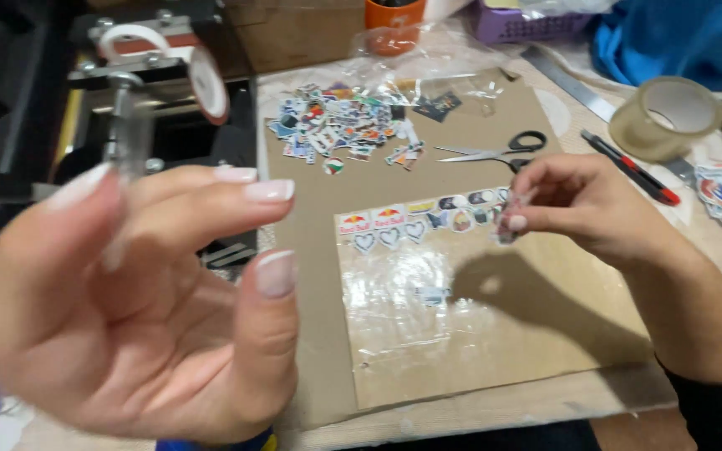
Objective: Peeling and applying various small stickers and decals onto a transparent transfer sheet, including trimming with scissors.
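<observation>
The right hand [582, 209] hovered over the right end of a row of stickers [424, 215], its fingers [517, 219] pinched on a small sticker [507, 224] just above the clear film [453, 301]. That film lay on a cardboard sheet [311, 200] near the front edge of the table [495, 409]. The left hand [127, 309] was raised close to the camera (blurred), fingers spread wide and holding nothing. A loose pile of cut stickers [340, 125] sat on the far part of the cardboard, with scissors [495, 152] just right of it. Toward the right edge lay a red-and-black knife [631, 167] and a roll of tape [664, 117], and an orange cup [394, 25] stood at the far edge.
</observation>
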